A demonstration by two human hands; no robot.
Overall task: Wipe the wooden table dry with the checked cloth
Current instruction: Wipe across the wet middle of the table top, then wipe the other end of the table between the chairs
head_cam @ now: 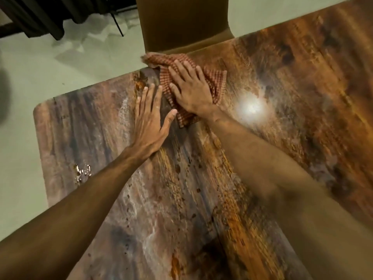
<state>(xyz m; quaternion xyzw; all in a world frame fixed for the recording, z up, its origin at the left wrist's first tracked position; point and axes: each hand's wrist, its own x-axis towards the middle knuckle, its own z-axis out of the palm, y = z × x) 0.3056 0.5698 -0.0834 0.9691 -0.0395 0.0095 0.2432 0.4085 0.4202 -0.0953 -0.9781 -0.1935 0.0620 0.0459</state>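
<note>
Checked cloth [217, 82] lies at the tabletop's [201, 199] far edge, pinned under your flat, spread right hand [191, 91]; left hand [149, 124] rests flat on bare wood just beside. Wet patch [82, 174] lies near-left, toward you.

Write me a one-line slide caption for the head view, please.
Right hand presses the cloth on the table by its far edge; left hand rests flat beside it.

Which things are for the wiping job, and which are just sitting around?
For the job: cloth, under the flat right hand; table; left hand, flat on the table beside the cloth; shiny wet patch near the table's left edge.
Just sitting around: chair behind the table; dark curtain at the back.
</note>
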